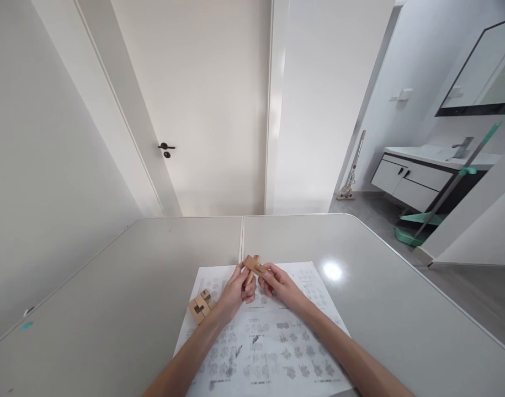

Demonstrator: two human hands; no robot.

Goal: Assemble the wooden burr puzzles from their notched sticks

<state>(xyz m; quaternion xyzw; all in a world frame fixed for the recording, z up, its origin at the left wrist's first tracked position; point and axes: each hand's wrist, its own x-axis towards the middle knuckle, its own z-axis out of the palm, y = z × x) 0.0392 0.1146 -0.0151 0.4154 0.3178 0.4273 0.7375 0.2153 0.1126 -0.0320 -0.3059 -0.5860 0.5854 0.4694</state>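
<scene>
Two small wooden puzzle pieces (253, 267) are held crossed together above a printed sheet of diagrams (262, 336). My left hand (237, 291) pinches them from the left, my right hand (276, 282) grips them from the right. To the left of my left wrist a partly built wooden block cluster (200, 306) rests on the sheet's left edge.
The sheet lies on a grey table (111, 298) with a seam down its middle. Behind stands a white door with a black handle (166, 148). At the right a bathroom opens with a vanity (418, 176) and a green broom and dustpan (418, 226).
</scene>
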